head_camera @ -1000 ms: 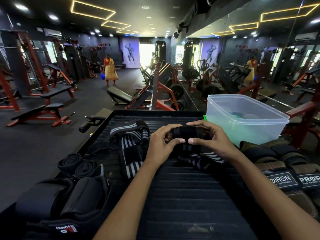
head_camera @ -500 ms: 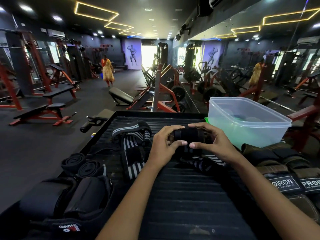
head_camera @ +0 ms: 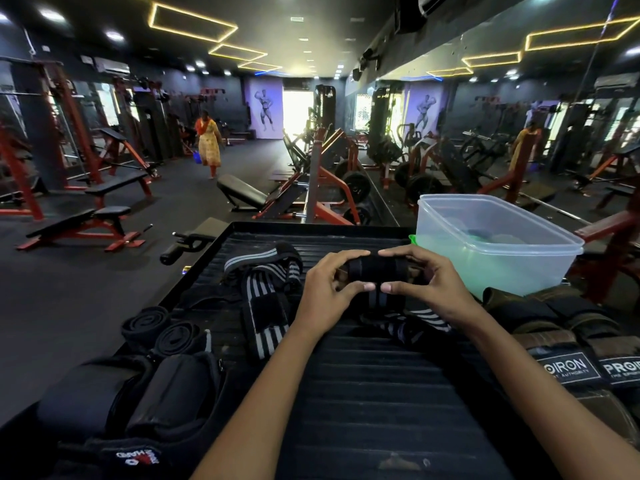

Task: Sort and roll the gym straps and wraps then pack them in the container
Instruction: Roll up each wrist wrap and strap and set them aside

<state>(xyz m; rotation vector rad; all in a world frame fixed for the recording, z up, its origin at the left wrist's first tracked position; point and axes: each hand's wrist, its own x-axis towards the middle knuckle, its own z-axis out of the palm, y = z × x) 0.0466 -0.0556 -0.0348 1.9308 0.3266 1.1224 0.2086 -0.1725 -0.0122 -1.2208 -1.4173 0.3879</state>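
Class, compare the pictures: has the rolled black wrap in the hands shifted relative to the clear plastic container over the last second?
No. The black wrap stays just left of the plastic container, held between the left hand and right hand; only the camera shifted.

— What was the room like?
— A dark gym: black floor [head_camera: 86, 306], red-framed benches [head_camera: 83, 223], yellow ceiling lights [head_camera: 192, 22].
— Any daylight?
— A bright doorway [head_camera: 298, 112] glowed beside a purple wall [head_camera: 265, 109].
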